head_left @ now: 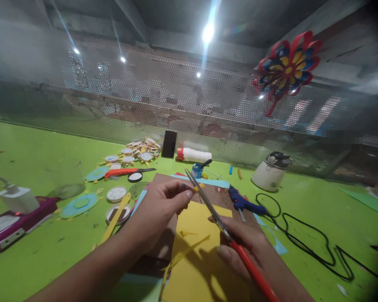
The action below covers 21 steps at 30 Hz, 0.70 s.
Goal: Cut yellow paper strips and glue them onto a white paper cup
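Between the thumb and fingertips of my left hand (162, 205) is a small piece of yellow paper (202, 186). My right hand (248, 243) grips a pair of scissors (212, 213) with red handles, its blades pointing up and away, close to each other. The blades cross right beside the yellow piece; I cannot tell whether they touch it. Below both hands lies a yellow sheet (189, 277) with thin yellow offcuts (190, 250) on it. Brown board (165, 243) shows under the sheet.
A blue glue gun (245, 204) with a black cord (318, 247) lies right. Behind stand a blue paint jar (197, 171), a white bottle (195, 155) and a jug (270, 172). Left are an orange cutter (121, 172), round paper pieces (82, 204) and a purple power strip (25, 226).
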{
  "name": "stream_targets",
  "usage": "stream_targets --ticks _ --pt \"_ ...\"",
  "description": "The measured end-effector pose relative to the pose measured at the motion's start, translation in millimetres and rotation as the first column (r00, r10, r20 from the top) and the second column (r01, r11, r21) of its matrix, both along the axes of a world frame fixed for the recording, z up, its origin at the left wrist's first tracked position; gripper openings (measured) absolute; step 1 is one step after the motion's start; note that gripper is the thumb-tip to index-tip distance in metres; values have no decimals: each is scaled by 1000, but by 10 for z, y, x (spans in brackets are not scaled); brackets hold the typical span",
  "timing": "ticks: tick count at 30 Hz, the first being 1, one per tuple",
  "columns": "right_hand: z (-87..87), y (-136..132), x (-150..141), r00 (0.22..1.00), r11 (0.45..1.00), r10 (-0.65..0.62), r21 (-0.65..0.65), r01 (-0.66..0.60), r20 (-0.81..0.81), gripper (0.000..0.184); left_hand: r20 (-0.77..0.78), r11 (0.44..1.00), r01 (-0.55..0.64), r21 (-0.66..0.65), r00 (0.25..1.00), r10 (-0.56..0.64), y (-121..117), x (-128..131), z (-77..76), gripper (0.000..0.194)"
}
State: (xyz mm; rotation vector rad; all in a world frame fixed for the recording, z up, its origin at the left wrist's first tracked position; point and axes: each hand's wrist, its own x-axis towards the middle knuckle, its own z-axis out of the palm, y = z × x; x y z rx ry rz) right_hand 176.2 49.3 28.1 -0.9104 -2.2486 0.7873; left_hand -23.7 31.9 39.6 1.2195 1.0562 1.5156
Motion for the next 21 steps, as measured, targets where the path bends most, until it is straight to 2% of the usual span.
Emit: stream_targets --ticks 3,6,10,13,15,18,21 --pt "-2 0 -5 1000 1000 16 -9 -16 -8 35 30 999 44 10 999 -44 9 -21 -16 15" --pt "-10 1 1 1000 1000 6 18 -6 -4 36 99 996 84 -39 992 -80 15 -26 0 18" --pt "-3 2 11 999 992 -43 122 39 27 36 261 985 129 -113 961 -96 26 -37 20 27" --pt "-6 10 8 999 991 -44 124 41 24 39 337 981 151 -122 936 -102 26 -48 31 36" --pt "-15 17 3 999 996 -29 89 28 18 39 257 985 135 -108 961 -104 20 -49 38 35" --pt "-29 22 -7 1000 999 -17 36 16 20 39 82 994 91 -66 993 -85 14 -44 35 23" --pt "-36 19 -21 1000 1000 2 -6 -2 1 39 25 997 61 -42 998 -60 25 -41 8 17"
